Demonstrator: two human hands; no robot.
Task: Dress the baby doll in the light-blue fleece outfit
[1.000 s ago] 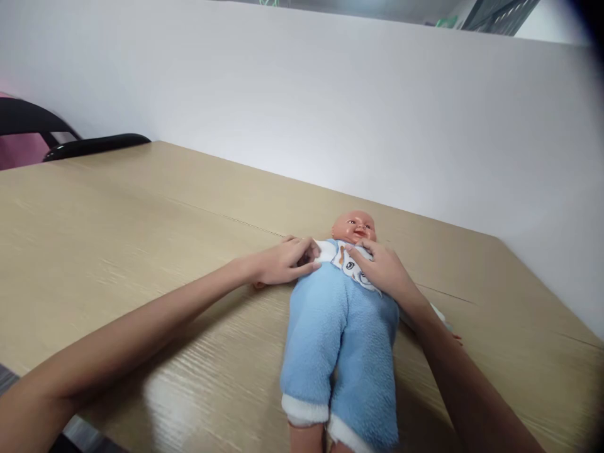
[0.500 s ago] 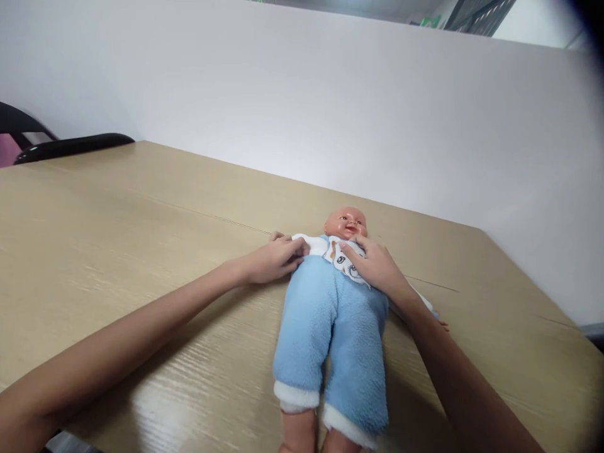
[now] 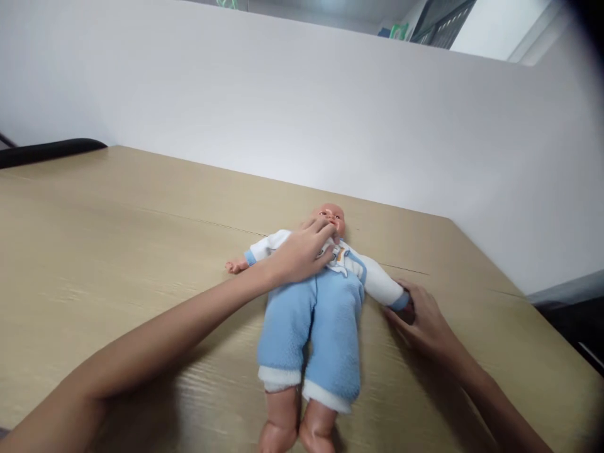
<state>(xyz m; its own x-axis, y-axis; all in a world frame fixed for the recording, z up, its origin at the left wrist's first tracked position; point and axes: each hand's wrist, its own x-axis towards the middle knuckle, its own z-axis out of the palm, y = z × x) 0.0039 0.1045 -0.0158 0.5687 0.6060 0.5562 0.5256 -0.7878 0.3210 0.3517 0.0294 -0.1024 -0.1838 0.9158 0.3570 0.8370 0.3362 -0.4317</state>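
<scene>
A baby doll (image 3: 330, 327) lies on its back with its head away from me. It wears fuzzy blue trousers with white cuffs and a white top with blue trim and an animal-face patch. My left hand (image 3: 306, 248) is curled over the doll's upper chest near the collar, gripping it there and covering part of the patch and the chin. At the doll's arm on the right, my right hand (image 3: 425, 318) wraps around the blue sleeve cuff (image 3: 401, 301), hiding the doll's hand. The doll's other arm (image 3: 262, 246) stretches out to the left, its small hand showing.
The doll rests on a light wood table (image 3: 141, 207) with a seam across it. A white partition (image 3: 283, 113) stands behind the table. A black chair back (image 3: 56, 151) shows at the far left, and a dark object (image 3: 570, 321) stands beyond the right edge.
My left hand has moved from the doll's left-side sleeve onto its chest. My right hand has left the chest and gone right to the sleeve cuff. The view has shifted slightly.
</scene>
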